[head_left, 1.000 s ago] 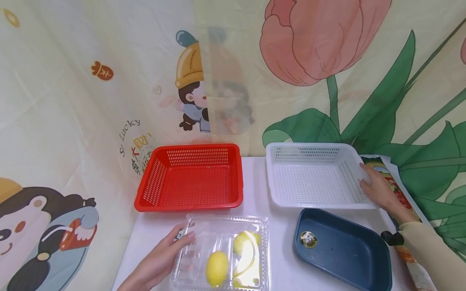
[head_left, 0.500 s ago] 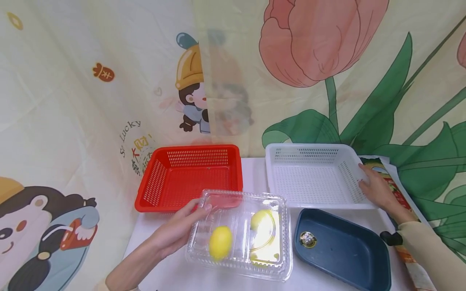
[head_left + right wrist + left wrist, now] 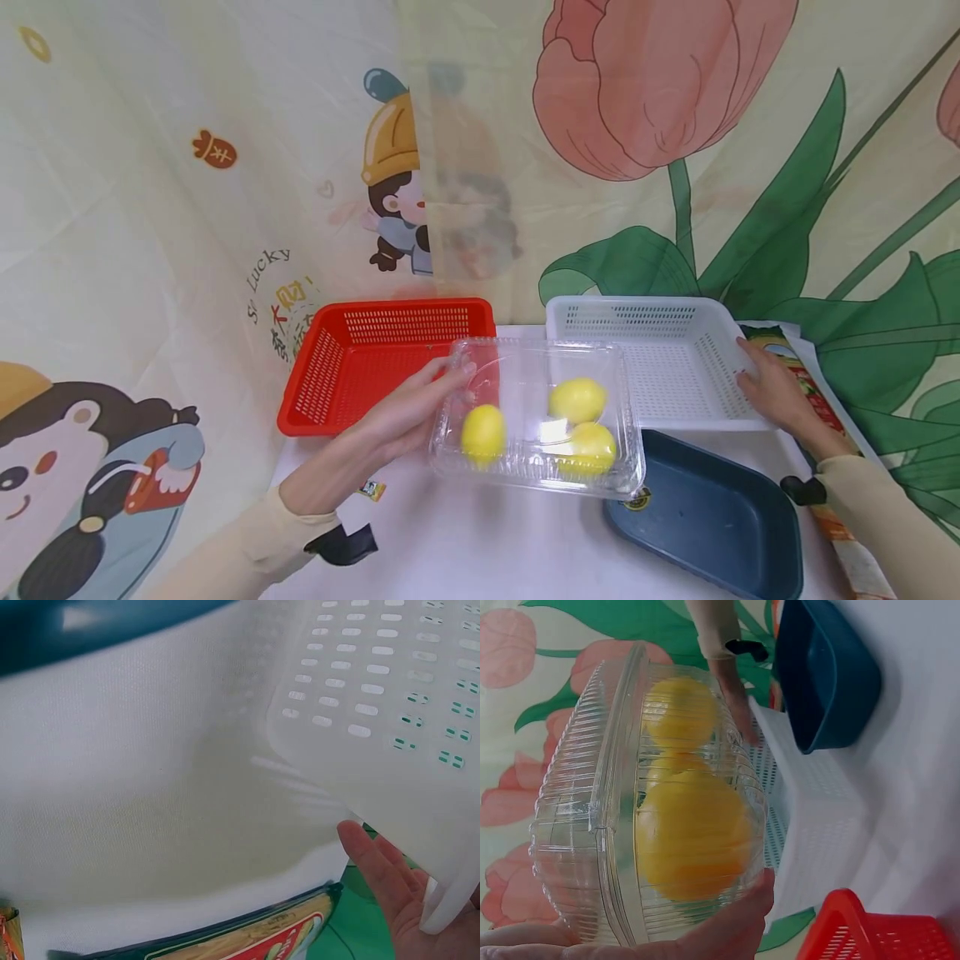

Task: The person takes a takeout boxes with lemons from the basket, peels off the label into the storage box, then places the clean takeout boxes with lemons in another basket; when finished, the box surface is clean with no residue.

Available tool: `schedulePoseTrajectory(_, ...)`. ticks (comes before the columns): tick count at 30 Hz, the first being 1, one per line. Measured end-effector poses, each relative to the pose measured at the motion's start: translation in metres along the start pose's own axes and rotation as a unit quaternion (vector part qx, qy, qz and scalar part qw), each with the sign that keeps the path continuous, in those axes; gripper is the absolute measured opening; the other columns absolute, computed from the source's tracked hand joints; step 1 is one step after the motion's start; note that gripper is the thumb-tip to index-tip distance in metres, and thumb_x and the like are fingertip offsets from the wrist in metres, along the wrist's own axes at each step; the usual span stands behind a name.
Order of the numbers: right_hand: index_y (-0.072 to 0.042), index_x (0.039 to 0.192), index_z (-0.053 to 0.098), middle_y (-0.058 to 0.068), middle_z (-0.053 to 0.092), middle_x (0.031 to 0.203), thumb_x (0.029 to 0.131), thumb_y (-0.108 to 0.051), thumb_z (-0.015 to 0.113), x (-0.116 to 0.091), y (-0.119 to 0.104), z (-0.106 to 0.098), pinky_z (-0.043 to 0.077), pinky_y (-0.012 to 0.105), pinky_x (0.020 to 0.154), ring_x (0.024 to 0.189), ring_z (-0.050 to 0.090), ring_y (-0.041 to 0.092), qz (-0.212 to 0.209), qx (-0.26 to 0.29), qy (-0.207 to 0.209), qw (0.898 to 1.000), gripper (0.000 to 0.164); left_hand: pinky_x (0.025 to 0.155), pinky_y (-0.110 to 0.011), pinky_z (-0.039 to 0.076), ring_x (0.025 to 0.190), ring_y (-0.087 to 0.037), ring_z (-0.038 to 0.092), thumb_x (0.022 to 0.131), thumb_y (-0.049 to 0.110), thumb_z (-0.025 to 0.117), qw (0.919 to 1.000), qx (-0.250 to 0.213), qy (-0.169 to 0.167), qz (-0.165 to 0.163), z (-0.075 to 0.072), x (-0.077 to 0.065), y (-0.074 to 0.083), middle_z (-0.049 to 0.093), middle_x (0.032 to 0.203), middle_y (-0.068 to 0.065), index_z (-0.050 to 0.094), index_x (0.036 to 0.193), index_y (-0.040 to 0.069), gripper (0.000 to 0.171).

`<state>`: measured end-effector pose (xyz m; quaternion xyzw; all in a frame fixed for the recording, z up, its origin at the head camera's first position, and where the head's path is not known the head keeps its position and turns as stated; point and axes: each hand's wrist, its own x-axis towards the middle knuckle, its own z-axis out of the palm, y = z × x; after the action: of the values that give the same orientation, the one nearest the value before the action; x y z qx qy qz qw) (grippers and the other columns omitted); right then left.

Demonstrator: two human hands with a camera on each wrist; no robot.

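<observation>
My left hand (image 3: 420, 404) grips the left side of a clear plastic clamshell box (image 3: 525, 358), raised above the table. Three yellow lemons (image 3: 483, 435) lie inside it; the left wrist view shows the lemons (image 3: 694, 836) through the ribbed wall. In the head view the box overlaps the white basket's front left and the red basket's right edge. My right hand (image 3: 780, 392) holds the right rim of the white plastic basket (image 3: 637, 310). From the right wrist, the fingers of the right hand (image 3: 386, 885) lie along the outside of the basket's rim.
A red basket (image 3: 390, 308) stands at the back left. In front of the white basket sits a dark blue tray (image 3: 712, 517). Printed food packaging (image 3: 813, 379) lies at the right edge, and a small wrapped packet (image 3: 372, 489) lies below my left forearm.
My left hand has lifted the clamshell box with the lemons up, forward and to the right, toward the white basket. The small packet has come into view. My right hand stays at the basket.
</observation>
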<state>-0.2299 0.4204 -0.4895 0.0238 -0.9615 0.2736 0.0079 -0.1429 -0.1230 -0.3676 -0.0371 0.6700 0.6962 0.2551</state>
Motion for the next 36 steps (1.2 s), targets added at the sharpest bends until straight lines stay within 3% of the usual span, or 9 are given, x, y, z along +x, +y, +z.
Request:
schedulePoseTrajectory(11, 0.004, 0.159, 0.013, 0.044, 0.020, 0.154, 0.105, -0.012, 0.049, -0.003, 0.000, 0.002, 0.031, 0.082, 0.098, 0.130, 0.030, 0.066, -0.009, 0.007, -0.010, 1.000, 0.067, 0.106, -0.044, 0.052, 0.136, -0.027, 0.047, 0.097, 0.041, 0.067, 0.9999, -0.014, -0.004, 0.000, 0.030, 0.042, 0.031, 0.047, 0.146, -0.006, 0.036, 0.149, 0.023, 0.063)
schedulePoseTrajectory(19, 0.003, 0.159, 0.012, 0.045, 0.022, 0.153, 0.105, -0.013, 0.050, -0.003, -0.001, -0.001, 0.034, 0.082, 0.095, 0.126, 0.034, 0.067, -0.009, -0.007, -0.004, 1.000, 0.069, 0.108, -0.054, 0.047, 0.140, -0.036, 0.041, 0.097, 0.038, 0.066, 0.9996, -0.021, -0.015, 0.007, 0.053, 0.067, 0.048, 0.043, 0.148, -0.010, 0.030, 0.153, 0.019, 0.069)
schedulePoseTrajectory(26, 0.004, 0.159, 0.012, 0.044, 0.021, 0.152, 0.106, -0.013, 0.048, -0.001, -0.003, -0.002, 0.034, 0.082, 0.095, 0.127, 0.033, 0.066, -0.008, 0.000, -0.006, 1.000, 0.067, 0.103, -0.058, 0.049, 0.142, -0.043, 0.038, 0.100, 0.036, 0.063, 0.9983, -0.037, -0.044, 0.011, 0.068, 0.089, 0.052, 0.037, 0.154, -0.016, 0.026, 0.155, 0.015, 0.070)
schedulePoseTrajectory(32, 0.004, 0.159, 0.013, 0.044, 0.021, 0.153, 0.106, -0.015, 0.048, -0.003, -0.001, -0.002, 0.030, 0.083, 0.097, 0.130, 0.030, 0.067, -0.014, 0.002, -0.010, 1.000, 0.067, 0.096, -0.054, 0.053, 0.137, -0.040, 0.044, 0.102, 0.033, 0.060, 0.9982, -0.039, -0.044, 0.011, 0.080, 0.106, 0.051, 0.046, 0.146, -0.016, 0.028, 0.154, 0.012, 0.065)
schedulePoseTrajectory(36, 0.005, 0.159, 0.014, 0.045, 0.022, 0.152, 0.106, -0.014, 0.049, -0.002, 0.000, -0.004, 0.028, 0.083, 0.098, 0.132, 0.027, 0.067, -0.023, -0.003, -0.007, 1.000, 0.066, 0.084, -0.049, 0.056, 0.128, -0.040, 0.050, 0.101, 0.034, 0.062, 0.9985, -0.041, -0.035, 0.006, 0.089, 0.117, 0.051, 0.045, 0.148, -0.019, 0.030, 0.154, 0.011, 0.066)
